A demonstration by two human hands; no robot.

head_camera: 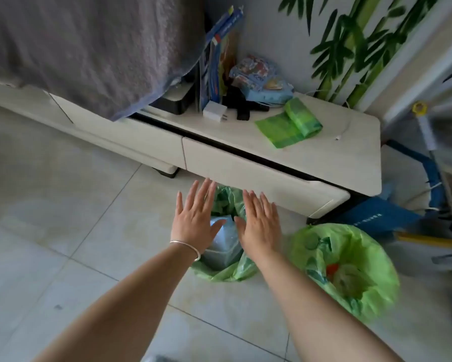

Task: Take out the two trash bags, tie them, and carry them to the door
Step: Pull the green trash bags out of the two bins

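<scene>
Two green trash bags sit on the tiled floor (63,205) in front of a low white cabinet (311,158), each still lining its bin with the rim folded outward, which keeps the mouth open. The left bag (227,270) lies directly under both hands; the right bag (360,257) stands just beside it, holding scraps. The left hand (195,218) and right hand (260,226) hover flat, fingers spread, palms down, gripping nothing, probably poised to gather the first rim. A roll of spare green bags (295,124) rests on the cabinet top, likely kept ready for relining.
</scene>
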